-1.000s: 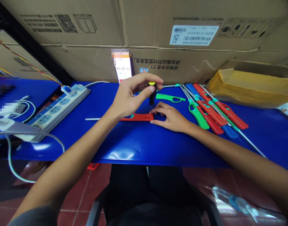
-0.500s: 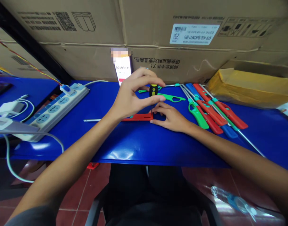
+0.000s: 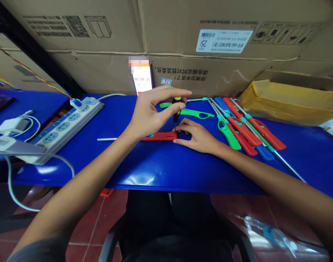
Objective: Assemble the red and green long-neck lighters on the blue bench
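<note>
My left hand grips the handle of a small black-and-yellow screwdriver between thumb and fingers. The screwdriver stands nearly upright, its tip down at the right end of a red lighter. This long-necked lighter lies flat on the blue table, its metal tube pointing left and partly hidden by my left wrist. My right hand closes its thumb and fingertips around the lighter's right end, close to the screwdriver tip. Whatever lies under the tip is too small to make out. Behind the screwdriver is a green lighter.
Several red, green and blue lighters lie piled on the right. A yellow-taped carton stands behind them. A phone showing a timer leans against the big cardboard box. On the left lies a power strip with cables.
My left thumb and fingers have shifted on the screwdriver handle, the thumb upward and leftward, baring more of the handle. The lighter and my right hand have stayed almost in place.
</note>
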### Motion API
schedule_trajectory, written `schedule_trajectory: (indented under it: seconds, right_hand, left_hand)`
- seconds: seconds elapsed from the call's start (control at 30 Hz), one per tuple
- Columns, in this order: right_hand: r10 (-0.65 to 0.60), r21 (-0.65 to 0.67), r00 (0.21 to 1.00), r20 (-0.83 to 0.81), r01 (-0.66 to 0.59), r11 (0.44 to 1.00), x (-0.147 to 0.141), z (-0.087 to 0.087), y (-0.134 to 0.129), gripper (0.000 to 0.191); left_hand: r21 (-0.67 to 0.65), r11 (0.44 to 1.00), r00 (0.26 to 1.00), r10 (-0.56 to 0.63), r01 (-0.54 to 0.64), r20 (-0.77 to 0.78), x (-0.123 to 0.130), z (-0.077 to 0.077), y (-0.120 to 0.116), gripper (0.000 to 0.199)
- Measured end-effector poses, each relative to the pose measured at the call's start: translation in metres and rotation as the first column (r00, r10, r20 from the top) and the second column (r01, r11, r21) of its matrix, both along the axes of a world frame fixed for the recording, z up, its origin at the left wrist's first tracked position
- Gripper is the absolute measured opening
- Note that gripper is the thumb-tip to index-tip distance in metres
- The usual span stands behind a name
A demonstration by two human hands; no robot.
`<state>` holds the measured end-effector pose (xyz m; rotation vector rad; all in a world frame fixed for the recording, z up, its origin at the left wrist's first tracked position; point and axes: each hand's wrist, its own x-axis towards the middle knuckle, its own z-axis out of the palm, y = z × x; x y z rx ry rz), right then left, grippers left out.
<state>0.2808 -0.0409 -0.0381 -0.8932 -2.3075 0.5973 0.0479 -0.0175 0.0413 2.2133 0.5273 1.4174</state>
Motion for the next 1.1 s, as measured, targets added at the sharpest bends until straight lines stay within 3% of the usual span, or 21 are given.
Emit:
schedule_trajectory:
  seconds: [0.13,0.3,0.5,0.7,0.87,1.03,1.1]
  right_hand:
    - [0.006,-0.002,1.0,0.0,-0.006,1.0,0.0003,0.0,-0.0001,0.028]
    - [-0.007,-0.002,1.0,-0.004,0.007,1.0,-0.0005,0.0005,-0.001,0.027]
    - [0.0,-0.001,1.0,-0.003,0.0,1.0,-0.0002,-0.0004,-0.0003,0.028]
    - [-0.011,-0.019,1.0,0.012,0.011,1.0,-0.0004,0.0007,-0.0004,0.027]
    - [0.0,-0.01,1.0,0.0,0.0,1.0,-0.0008,0.0002,-0.0006,0.027]
    - [-0.011,-0.011,1.0,-0.008,0.011,1.0,-0.0009,-0.0002,-0.0005,0.027]
    - [-0.015,-0.012,1.0,-0.005,0.015,1.0,-0.0008,0.0004,-0.0007,0.027]
  left_hand:
    - [-0.057,0.996,0.998,-0.066,0.065,-0.023,-0.0027,0.0009,-0.0007,0.043]
    - [-0.027,1.0,1.0,-0.003,0.003,-0.001,0.0006,-0.0017,0.0,0.035]
    - [-0.091,0.992,0.996,-0.092,0.093,0.008,0.0004,-0.0006,-0.0036,0.041]
    - [0.019,0.999,0.999,0.04,-0.04,0.009,0.0008,0.0004,-0.003,0.031]
    - [-0.088,0.994,0.997,-0.066,0.069,0.034,0.0002,0.0001,-0.0065,0.035]
    - [0.049,0.998,0.999,0.04,-0.039,-0.007,-0.0003,0.0016,-0.0044,0.031]
    - [0.046,0.998,0.999,0.038,-0.038,0.004,-0.0006,0.0015,-0.0043,0.03]
